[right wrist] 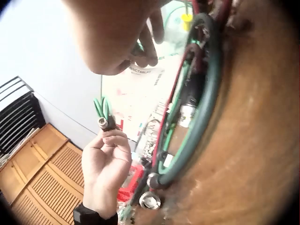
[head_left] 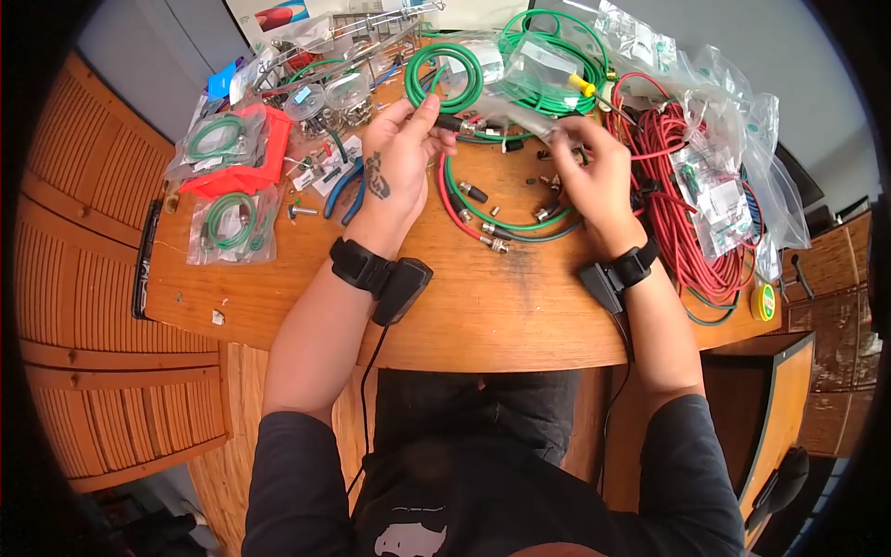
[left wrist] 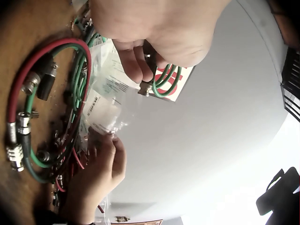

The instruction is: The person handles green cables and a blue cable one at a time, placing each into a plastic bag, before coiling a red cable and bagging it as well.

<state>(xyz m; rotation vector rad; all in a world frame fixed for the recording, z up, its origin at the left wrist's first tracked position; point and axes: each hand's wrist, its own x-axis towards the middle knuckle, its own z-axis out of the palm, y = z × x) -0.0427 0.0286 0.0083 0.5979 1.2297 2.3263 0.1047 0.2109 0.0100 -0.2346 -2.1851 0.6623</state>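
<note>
Apparently bagging, at upper centre my left hand [head_left: 404, 153] pinches a green BNC cable [head_left: 475, 82], my right hand [head_left: 599, 169] a plastic bag [head_left: 517, 119], likely needing opening next.

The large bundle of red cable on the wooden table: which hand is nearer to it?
Right. The right hand is just left of the bundle, pinching a clear plastic bag; the left hand is farther left, holding a coiled green cable.
</note>
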